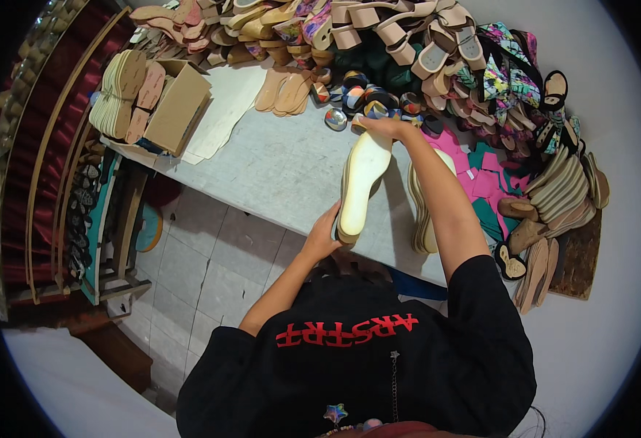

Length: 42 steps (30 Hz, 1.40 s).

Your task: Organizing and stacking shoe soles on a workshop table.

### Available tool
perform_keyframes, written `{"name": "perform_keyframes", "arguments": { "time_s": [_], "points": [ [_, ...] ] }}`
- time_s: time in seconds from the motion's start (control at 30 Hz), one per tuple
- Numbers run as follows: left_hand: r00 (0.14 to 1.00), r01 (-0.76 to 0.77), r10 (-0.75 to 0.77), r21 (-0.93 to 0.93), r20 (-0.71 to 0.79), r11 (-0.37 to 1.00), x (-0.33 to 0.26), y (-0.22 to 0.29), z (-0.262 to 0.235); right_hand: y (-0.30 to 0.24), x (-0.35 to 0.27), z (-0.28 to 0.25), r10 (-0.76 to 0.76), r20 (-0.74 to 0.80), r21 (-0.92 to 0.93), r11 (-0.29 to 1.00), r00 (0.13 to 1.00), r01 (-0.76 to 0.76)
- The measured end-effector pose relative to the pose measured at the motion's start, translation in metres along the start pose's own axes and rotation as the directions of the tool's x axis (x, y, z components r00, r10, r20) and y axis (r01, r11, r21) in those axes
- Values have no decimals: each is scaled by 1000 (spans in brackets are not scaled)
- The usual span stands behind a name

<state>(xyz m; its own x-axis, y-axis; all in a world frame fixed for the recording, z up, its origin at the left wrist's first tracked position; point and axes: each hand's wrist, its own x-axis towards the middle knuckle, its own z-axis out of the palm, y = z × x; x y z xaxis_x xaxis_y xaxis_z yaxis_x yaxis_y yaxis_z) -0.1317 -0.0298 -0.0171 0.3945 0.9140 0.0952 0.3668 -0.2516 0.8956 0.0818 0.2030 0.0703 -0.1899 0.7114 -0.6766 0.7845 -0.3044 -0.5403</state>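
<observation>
Grey and speckled, the bench (276,171) stood before me, crowded at its far side with heaps of sandals (408,44) and flat soles, and below it I saw a tiled floor (203,270). I held a small stack of cream shoe soles (360,186) upright over the near edge of the bench. My left hand (322,237) supported the heel end from below, its fingers curled around the lower edge. My right hand (382,128) gripped the toe end at the top, fingers closed over it. I judged the soles light and a little flexible, with smooth faces that could slide against each other, so holding both ends and pressing the stack together seemed the safest grip. How many soles were in my stack I could not tell exactly; perhaps two or three. One more stack of cream soles (422,219) stood just beside, to the right. One cardboard box (178,106) lay at the left, with one bundle of pale insoles (120,91) against it.
</observation>
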Motion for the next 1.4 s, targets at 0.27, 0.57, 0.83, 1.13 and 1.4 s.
{"name": "perform_keyframes", "arguments": {
  "time_s": [0.27, 0.57, 0.83, 1.13, 1.4],
  "points": [
    [997, 10, -28, 243, 73, 970, 1, 5, -11, -8, 1, 1, 3, 98, -78, 997, 995, 5],
    [988, 15, -51, 241, 144, 970, 11, 14, -15, 24, 44, 7, -94, -26, -89, 992, 995, 92],
    [977, 9, -62, 251, 203, 968, 10, 14, -15, 20, 33, 6, -85, 0, -180, 980, 996, 84],
    [967, 32, -98, 271, 236, 962, 8, 20, -18, 9, 14, 9, -131, -10, -221, 967, 991, 125],
    [968, 30, -90, 247, 234, 969, 6, 14, -17, 3, -1, 11, -170, 13, -225, 960, 985, 169]
  ]
}}
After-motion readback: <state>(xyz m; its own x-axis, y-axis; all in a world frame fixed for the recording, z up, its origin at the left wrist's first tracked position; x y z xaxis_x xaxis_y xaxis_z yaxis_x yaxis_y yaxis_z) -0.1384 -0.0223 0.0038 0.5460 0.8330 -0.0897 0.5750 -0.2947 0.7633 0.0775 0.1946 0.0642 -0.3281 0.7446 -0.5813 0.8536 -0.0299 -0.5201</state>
